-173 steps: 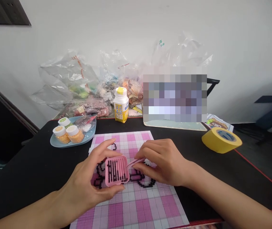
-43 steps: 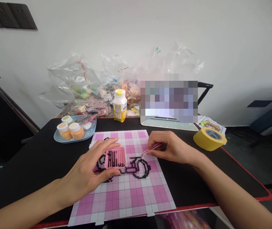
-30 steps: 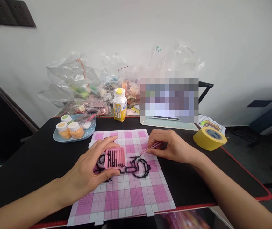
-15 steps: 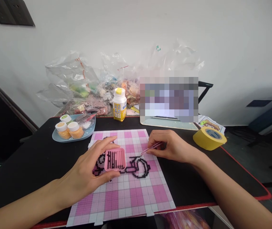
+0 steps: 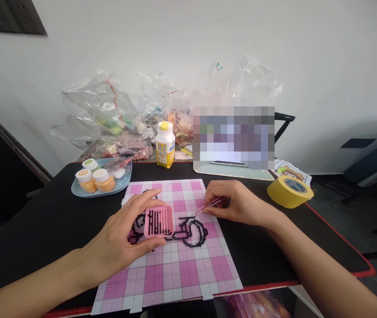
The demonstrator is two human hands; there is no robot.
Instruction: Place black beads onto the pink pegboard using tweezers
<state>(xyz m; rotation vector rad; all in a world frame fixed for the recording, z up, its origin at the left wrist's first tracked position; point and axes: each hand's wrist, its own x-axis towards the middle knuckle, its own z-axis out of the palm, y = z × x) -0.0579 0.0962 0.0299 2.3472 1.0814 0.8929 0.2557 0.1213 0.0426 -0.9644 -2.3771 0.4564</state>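
Note:
My left hand (image 5: 122, 234) grips a small pink bead tray (image 5: 170, 216) by its edges, thumb at the near side and fingers at the far side. Rows of black beads lie in the tray's grooves. Pink tweezers (image 5: 210, 204) are pinched in my right hand (image 5: 233, 201), their tips pointing down-left at the upper part of a black bead outline (image 5: 205, 236). Whether a bead sits between the tips is too small to tell. Beneath both hands lies a pink-and-white checked pegboard (image 5: 188, 271). The tray and my left hand hide part of the outline.
A blue plate (image 5: 76, 187) at the left bears lidded jars (image 5: 104, 180) of beads and a small bag. Behind the board stand a yellow-and-white bottle (image 5: 165, 148), plastic bags (image 5: 109, 110) and a blurred screen (image 5: 238, 137). A yellow tape roll (image 5: 289, 192) lies at the right.
Hardly anything differs. The whole view has shifted very slightly, and both hands keep their hold on the tray and the tweezers.

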